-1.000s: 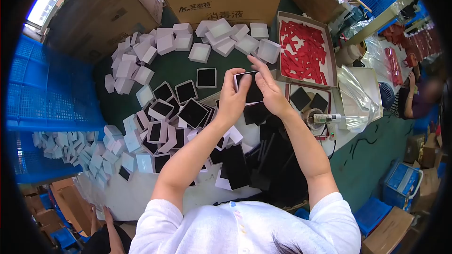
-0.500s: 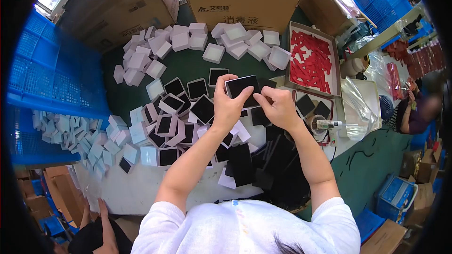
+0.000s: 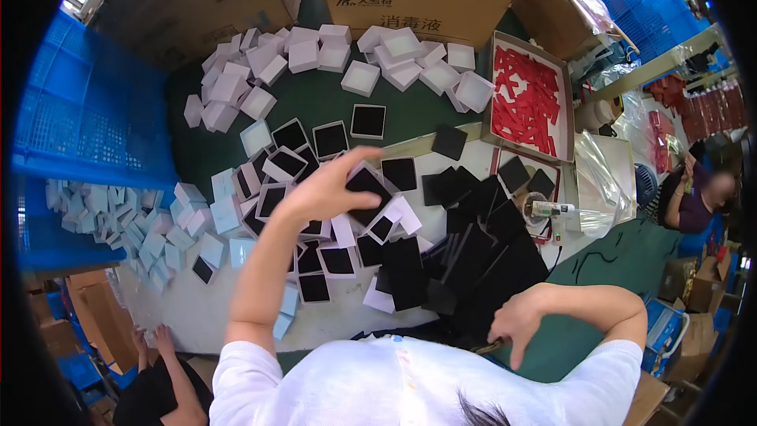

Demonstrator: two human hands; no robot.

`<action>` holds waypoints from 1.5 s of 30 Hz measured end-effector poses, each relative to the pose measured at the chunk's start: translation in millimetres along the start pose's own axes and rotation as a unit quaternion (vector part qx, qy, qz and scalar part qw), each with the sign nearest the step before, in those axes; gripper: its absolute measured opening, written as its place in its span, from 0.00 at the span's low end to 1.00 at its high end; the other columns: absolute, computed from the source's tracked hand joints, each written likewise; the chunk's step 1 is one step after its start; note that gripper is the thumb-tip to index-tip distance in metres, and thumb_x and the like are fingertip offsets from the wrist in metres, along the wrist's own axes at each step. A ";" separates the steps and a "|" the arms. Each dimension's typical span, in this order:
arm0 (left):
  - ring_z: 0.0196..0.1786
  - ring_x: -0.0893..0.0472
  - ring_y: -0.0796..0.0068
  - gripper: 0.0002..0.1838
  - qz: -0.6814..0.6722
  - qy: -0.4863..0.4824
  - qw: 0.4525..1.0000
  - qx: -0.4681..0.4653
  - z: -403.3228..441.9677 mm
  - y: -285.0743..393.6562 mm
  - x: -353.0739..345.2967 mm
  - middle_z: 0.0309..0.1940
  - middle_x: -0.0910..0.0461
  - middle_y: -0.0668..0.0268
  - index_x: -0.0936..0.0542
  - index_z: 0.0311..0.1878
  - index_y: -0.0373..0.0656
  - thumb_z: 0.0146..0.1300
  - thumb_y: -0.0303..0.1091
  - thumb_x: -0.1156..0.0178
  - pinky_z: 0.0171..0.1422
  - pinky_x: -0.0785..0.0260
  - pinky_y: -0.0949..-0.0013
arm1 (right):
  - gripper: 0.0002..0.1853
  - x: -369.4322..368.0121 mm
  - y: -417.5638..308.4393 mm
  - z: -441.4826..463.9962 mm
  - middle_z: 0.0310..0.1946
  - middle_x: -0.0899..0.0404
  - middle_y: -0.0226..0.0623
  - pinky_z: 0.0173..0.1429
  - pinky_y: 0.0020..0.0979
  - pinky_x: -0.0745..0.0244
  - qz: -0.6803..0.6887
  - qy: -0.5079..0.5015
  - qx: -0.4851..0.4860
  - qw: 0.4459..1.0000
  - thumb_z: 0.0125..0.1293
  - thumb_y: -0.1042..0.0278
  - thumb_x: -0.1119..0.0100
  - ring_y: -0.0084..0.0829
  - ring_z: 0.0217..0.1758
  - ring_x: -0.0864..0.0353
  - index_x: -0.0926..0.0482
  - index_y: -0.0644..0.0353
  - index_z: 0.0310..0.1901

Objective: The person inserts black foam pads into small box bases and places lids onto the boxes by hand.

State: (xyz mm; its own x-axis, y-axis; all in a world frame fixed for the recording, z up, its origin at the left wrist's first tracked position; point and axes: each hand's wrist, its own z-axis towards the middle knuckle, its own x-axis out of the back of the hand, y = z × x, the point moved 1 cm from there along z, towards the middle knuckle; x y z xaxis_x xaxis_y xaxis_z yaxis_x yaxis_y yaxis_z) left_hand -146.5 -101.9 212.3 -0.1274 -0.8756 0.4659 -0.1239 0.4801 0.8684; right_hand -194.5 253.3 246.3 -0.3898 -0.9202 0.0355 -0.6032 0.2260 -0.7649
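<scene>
My left hand (image 3: pixel 327 185) curves around a small white box (image 3: pixel 366 222) with a black lining, its thumb across the black inside and its fingers by the upper edge. Other white boxes with black inserts lie around it, among them an open box (image 3: pixel 398 173) just to its right. My right hand (image 3: pixel 522 319) is low beside the pile of black sheets (image 3: pixel 489 268), fingers apart and pointing down, with nothing visible in it. A single black square pad (image 3: pixel 449 143) lies above that pile.
White boxes (image 3: pixel 303 57) are heaped at the back before a large carton (image 3: pixel 418 0). A tray of red strips (image 3: pixel 493 110) stands back right, near a glue gun (image 3: pixel 552 209). Blue crates (image 3: pixel 95 102) border the left. Other people work at lower left and far right.
Both hands held a black-faced piece together; now they are apart. My left hand has moved left and down to a lined box. My right hand has dropped toward the table's front edge.
</scene>
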 end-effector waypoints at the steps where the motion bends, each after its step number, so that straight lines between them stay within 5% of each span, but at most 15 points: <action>1: 0.55 0.22 0.62 0.39 0.054 0.014 0.998 -0.013 2.0 -9.3 14.0 0.53 0.23 0.54 0.31 0.65 0.43 0.49 0.36 0.27 0.63 0.31 0.60 | 0.28 25.0 -6.0 -15.4 0.38 0.16 0.40 0.50 0.41 0.22 0.046 0.066 -0.024 0.996 0.56 0.41 0.37 0.42 0.44 0.16 0.18 0.56 0.48; 2: 0.54 0.21 0.56 0.40 0.105 0.027 0.994 -0.022 8.1 -15.9 24.0 0.53 0.23 0.51 0.30 0.66 0.44 0.48 0.40 0.26 0.61 0.29 0.58 | 0.29 55.6 -6.1 -31.9 0.37 0.16 0.40 0.48 0.39 0.21 0.093 0.128 -0.046 0.986 0.54 0.42 0.34 0.40 0.43 0.16 0.18 0.57 0.49; 4: 0.56 0.22 0.54 0.36 0.083 0.157 0.979 0.101 52.5 -32.0 45.9 0.55 0.24 0.50 0.28 0.62 0.40 0.50 0.43 0.28 0.60 0.29 0.56 | 0.16 85.6 53.6 -20.0 0.27 0.20 0.40 0.36 0.33 0.24 0.124 0.575 0.035 0.808 0.51 0.64 0.29 0.38 0.31 0.18 0.19 0.60 0.40; 6: 0.60 0.26 0.49 0.37 0.136 0.231 0.957 0.111 118.0 -92.4 53.0 0.58 0.28 0.48 0.30 0.63 0.39 0.51 0.45 0.30 0.60 0.29 0.54 | 0.20 119.3 118.2 4.6 0.40 0.21 0.41 0.45 0.39 0.24 -0.072 0.745 -0.164 0.643 0.50 0.67 0.30 0.42 0.43 0.20 0.23 0.58 0.46; 8: 0.62 0.29 0.44 0.39 0.273 0.297 0.900 0.165 166.7 -123.1 37.4 0.61 0.32 0.47 0.35 0.65 0.40 0.53 0.46 0.31 0.62 0.30 0.51 | 0.36 146.0 163.9 30.0 0.56 0.30 0.45 0.57 0.42 0.27 -0.060 0.732 -0.247 0.632 0.45 0.62 0.25 0.48 0.59 0.29 0.29 0.53 0.59; 12: 0.60 0.26 0.44 0.34 0.219 0.316 0.868 0.315 217.1 -166.4 35.1 0.60 0.30 0.47 0.31 0.62 0.40 0.54 0.44 0.33 0.62 0.30 0.50 | 0.47 166.6 197.7 53.0 0.60 0.34 0.48 0.58 0.46 0.27 -0.023 0.688 -0.361 0.629 0.40 0.59 0.22 0.52 0.60 0.31 0.34 0.49 0.66; 16: 0.43 0.18 0.42 0.17 0.280 0.176 0.915 0.232 202.3 -198.9 45.2 0.51 0.21 0.42 0.18 0.46 0.37 0.53 0.33 0.39 0.52 0.23 0.49 | 0.35 163.8 209.9 50.5 0.52 0.28 0.51 0.52 0.46 0.25 -0.058 0.713 -0.299 0.632 0.52 0.68 0.32 0.52 0.53 0.25 0.33 0.53 0.63; 18: 0.40 0.17 0.42 0.20 0.232 0.182 0.926 0.234 178.8 -166.7 46.0 0.47 0.20 0.42 0.23 0.51 0.37 0.52 0.26 0.45 0.53 0.24 0.49 | 0.28 164.1 214.9 46.3 0.41 0.20 0.52 0.42 0.45 0.23 -0.052 0.794 -0.240 0.556 0.59 0.72 0.40 0.56 0.39 0.20 0.34 0.57 0.63; 22: 0.39 0.16 0.56 0.33 -0.150 0.225 0.957 0.109 114.3 -86.1 10.8 0.46 0.22 0.50 0.36 0.65 0.44 0.53 0.14 0.53 0.34 0.19 0.55 | 0.18 172.3 157.7 19.4 0.28 0.21 0.36 0.33 0.29 0.27 0.229 0.854 -0.003 0.468 0.65 0.75 0.43 0.33 0.29 0.20 0.27 0.61 0.57; 23: 0.39 0.17 0.60 0.31 -0.057 0.235 0.970 -0.027 109.7 -89.4 -1.2 0.46 0.23 0.53 0.36 0.66 0.46 0.56 0.16 0.53 0.30 0.19 0.60 | 0.15 175.9 145.2 16.3 0.23 0.24 0.29 0.32 0.26 0.28 0.333 0.820 0.127 0.449 0.65 0.76 0.42 0.24 0.28 0.21 0.24 0.61 0.54; 29: 0.36 0.22 0.76 0.20 -0.329 0.154 0.931 0.035 81.4 -13.8 -54.2 0.37 0.27 0.66 0.30 0.62 0.47 0.77 0.47 0.58 0.30 0.18 0.68 | 0.08 189.7 93.8 21.1 0.34 0.24 0.28 0.30 0.17 0.34 0.270 0.820 0.120 0.491 0.63 0.77 0.38 0.13 0.27 0.26 0.18 0.65 0.44; 35: 0.40 0.24 0.81 0.11 -0.282 0.195 0.938 0.046 70.2 -33.8 -61.9 0.34 0.26 0.69 0.28 0.53 0.43 0.74 0.37 0.51 0.39 0.24 0.73 | 0.06 190.7 86.5 13.9 0.31 0.19 0.31 0.31 0.20 0.28 0.295 0.816 0.134 0.479 0.65 0.75 0.41 0.17 0.30 0.20 0.19 0.67 0.42; 39: 0.44 0.24 0.79 0.19 -0.315 0.161 0.928 0.116 40.2 -26.8 -40.7 0.39 0.22 0.67 0.28 0.53 0.42 0.62 0.36 0.36 0.50 0.31 0.74 | 0.24 218.5 182.8 -32.2 0.48 0.24 0.50 0.59 0.44 0.30 -0.101 0.882 -0.231 0.398 0.54 0.74 0.40 0.52 0.55 0.27 0.26 0.58 0.55; 42: 0.47 0.23 0.74 0.31 -0.262 0.131 0.943 0.159 11.2 5.4 -20.9 0.43 0.22 0.64 0.29 0.55 0.43 0.48 0.31 0.26 0.55 0.30 0.69 | 0.29 237.6 246.3 -36.5 0.55 0.26 0.47 0.71 0.51 0.48 -0.197 0.715 -0.487 0.462 0.53 0.71 0.41 0.48 0.65 0.33 0.30 0.52 0.60; 45: 0.50 0.21 0.69 0.36 -0.124 0.157 0.967 0.160 -18.4 7.6 -0.7 0.49 0.21 0.62 0.31 0.61 0.46 0.45 0.27 0.28 0.57 0.30 0.68 | 0.22 254.8 273.5 -29.1 0.45 0.19 0.49 0.66 0.50 0.36 -0.270 0.678 -0.484 0.483 0.56 0.72 0.45 0.49 0.57 0.24 0.25 0.52 0.55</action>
State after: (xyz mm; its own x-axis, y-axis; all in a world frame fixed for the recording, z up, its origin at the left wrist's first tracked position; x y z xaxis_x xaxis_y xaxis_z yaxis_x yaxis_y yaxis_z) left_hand -129.3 -98.6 221.7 0.2447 -0.9144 0.3226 -0.4173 0.2010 0.8863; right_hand -479.0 89.9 64.9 0.3032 -0.0213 0.9527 -0.6591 0.7174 0.2258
